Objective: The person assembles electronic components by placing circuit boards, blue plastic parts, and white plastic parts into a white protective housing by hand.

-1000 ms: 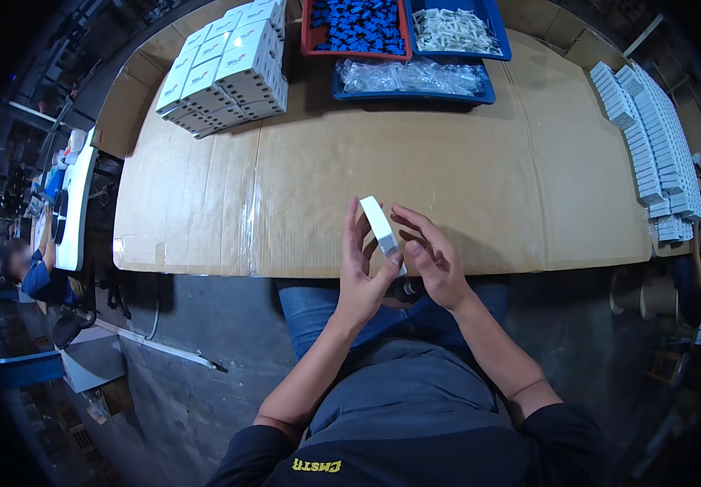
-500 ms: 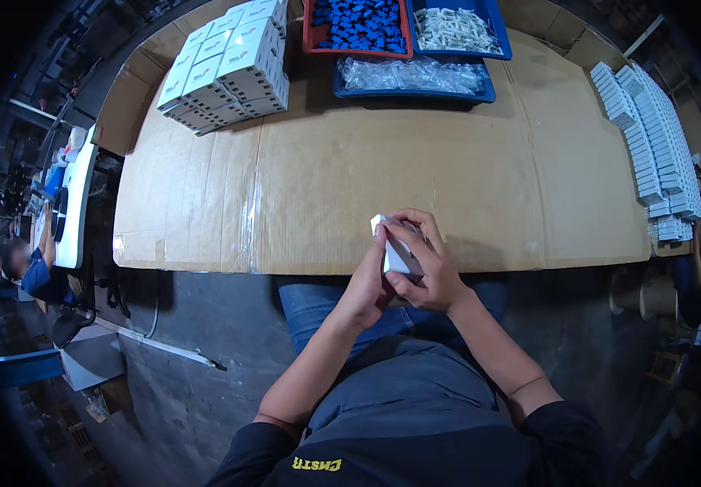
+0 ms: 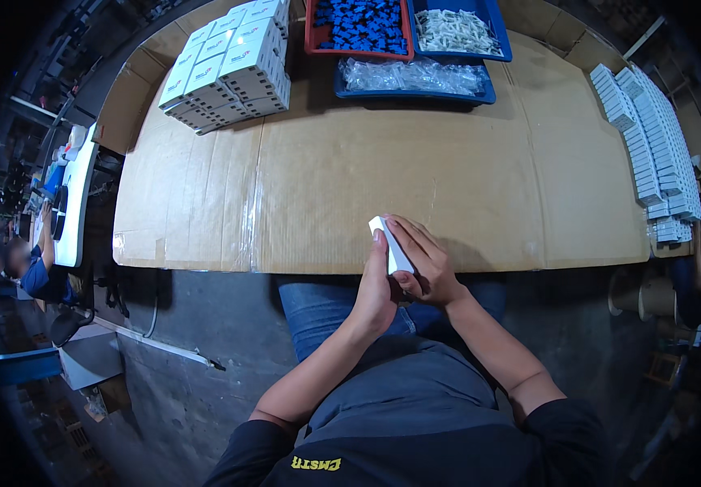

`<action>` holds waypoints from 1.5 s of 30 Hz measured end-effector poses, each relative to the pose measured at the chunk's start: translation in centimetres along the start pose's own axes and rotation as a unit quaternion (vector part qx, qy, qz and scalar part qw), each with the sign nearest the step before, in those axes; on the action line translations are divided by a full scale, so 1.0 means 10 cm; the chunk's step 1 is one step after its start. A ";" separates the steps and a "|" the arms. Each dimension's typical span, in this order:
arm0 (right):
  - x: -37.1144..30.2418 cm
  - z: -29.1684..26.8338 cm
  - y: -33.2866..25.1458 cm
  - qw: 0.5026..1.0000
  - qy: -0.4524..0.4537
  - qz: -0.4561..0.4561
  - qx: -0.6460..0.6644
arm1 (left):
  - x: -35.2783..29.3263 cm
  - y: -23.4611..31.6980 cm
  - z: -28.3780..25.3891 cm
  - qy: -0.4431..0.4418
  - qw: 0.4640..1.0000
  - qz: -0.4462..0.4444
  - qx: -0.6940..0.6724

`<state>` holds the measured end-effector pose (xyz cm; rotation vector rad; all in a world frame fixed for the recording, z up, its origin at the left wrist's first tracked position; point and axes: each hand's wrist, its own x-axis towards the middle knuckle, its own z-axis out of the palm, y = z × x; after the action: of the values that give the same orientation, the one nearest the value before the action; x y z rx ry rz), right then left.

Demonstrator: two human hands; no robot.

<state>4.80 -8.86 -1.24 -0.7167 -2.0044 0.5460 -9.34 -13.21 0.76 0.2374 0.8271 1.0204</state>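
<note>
Between both hands I hold a small white box [image 3: 397,253] just above the table's near edge, tilted with its far end leaning left. My left hand [image 3: 377,284] grips its left side, thumb lying along the edge. From the right, my right hand [image 3: 427,264] wraps the box, fingers along its far side and thumb near its lower end. The palms and fingers cover much of the box.
Cardboard covers the table [image 3: 326,178]. White boxes [image 3: 225,65] are stacked at the back left. A red tray [image 3: 359,50] of blue parts, a blue tray [image 3: 503,55] of whitish pieces and another blue tray [image 3: 415,96] of clear bags stand behind. Small boxes [image 3: 651,138] line the right.
The box has turned in my hands, so a narrower white face shows. My right fingers have straightened and flattened along it, and my left hand has shifted slightly.
</note>
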 end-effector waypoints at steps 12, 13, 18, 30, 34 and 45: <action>-0.07 0.08 0.02 0.999 0.020 0.025 0.020 | -0.07 0.04 0.09 0.019 0.999 0.012 0.034; -0.09 0.08 0.01 0.999 0.022 0.027 0.034 | -0.08 0.01 0.07 0.020 0.999 0.010 0.033; 0.02 0.08 -0.01 0.992 0.036 0.044 0.111 | 0.00 -0.05 0.01 0.036 0.997 0.040 0.058; 0.00 0.04 -0.24 0.991 0.001 0.122 0.052 | 0.08 0.10 -0.14 0.014 0.891 0.338 0.303; 0.02 0.04 -0.25 0.997 0.012 0.071 0.005 | 0.08 0.12 -0.17 0.018 0.839 0.381 0.388; -0.03 0.02 -0.28 0.998 0.012 0.068 -0.001 | 0.04 0.12 -0.17 0.016 0.823 0.398 0.404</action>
<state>3.99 -11.14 0.27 -0.8614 -1.9440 0.6112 -11.25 -12.60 0.03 1.3950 1.1985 1.3840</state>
